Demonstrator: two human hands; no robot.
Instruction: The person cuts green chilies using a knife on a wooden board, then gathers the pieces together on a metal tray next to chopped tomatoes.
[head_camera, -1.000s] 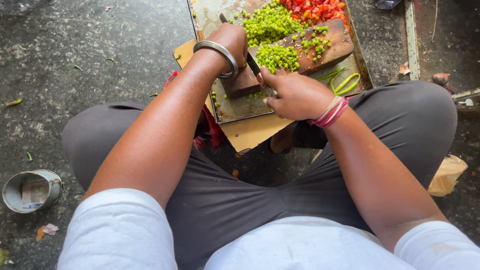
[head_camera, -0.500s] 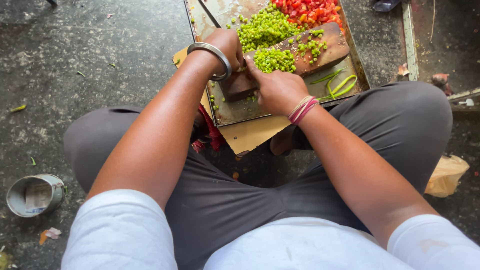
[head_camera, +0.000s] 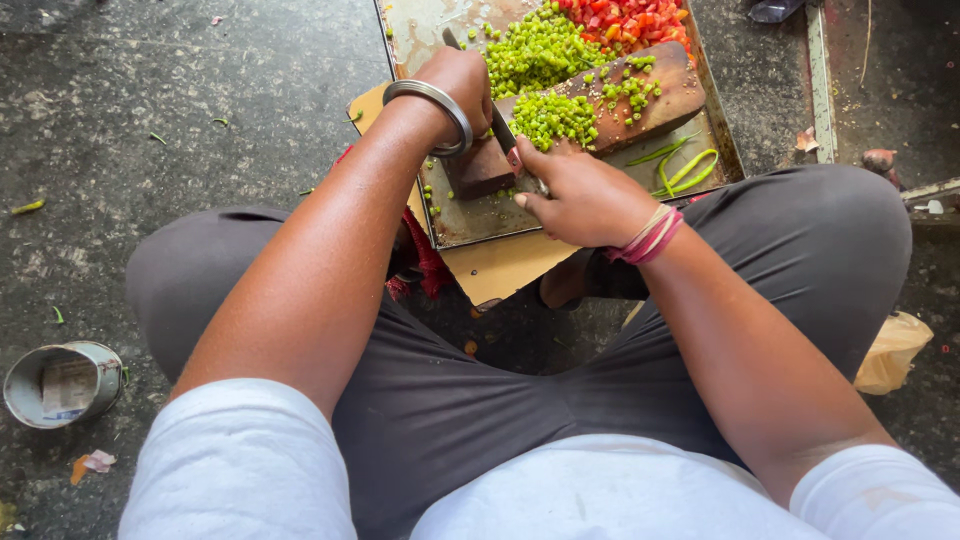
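A dark wooden chopping board (head_camera: 655, 105) lies in a metal tray (head_camera: 470, 215) in front of my crossed legs. A heap of chopped green bits (head_camera: 552, 118) sits on the board, with a larger green pile (head_camera: 535, 50) and a chopped red pile (head_camera: 625, 20) behind it. My right hand (head_camera: 585, 195) grips a knife (head_camera: 497, 125) by its handle, the blade pointing away across the board's near end. My left hand (head_camera: 458, 85), with a metal bangle on the wrist, rests over the board's left end and the blade; its fingers are hidden.
A few whole green chillies (head_camera: 685, 170) lie in the tray to the right of my right hand. The tray rests on a piece of cardboard (head_camera: 495, 265). A small tin can (head_camera: 60, 385) stands on the stone floor at the left. A raised kerb (head_camera: 825, 80) runs at the right.
The view has tilted slightly. My right hand with the knife has slid a little left and nearer along the board; the left hand stays at the board's left end.
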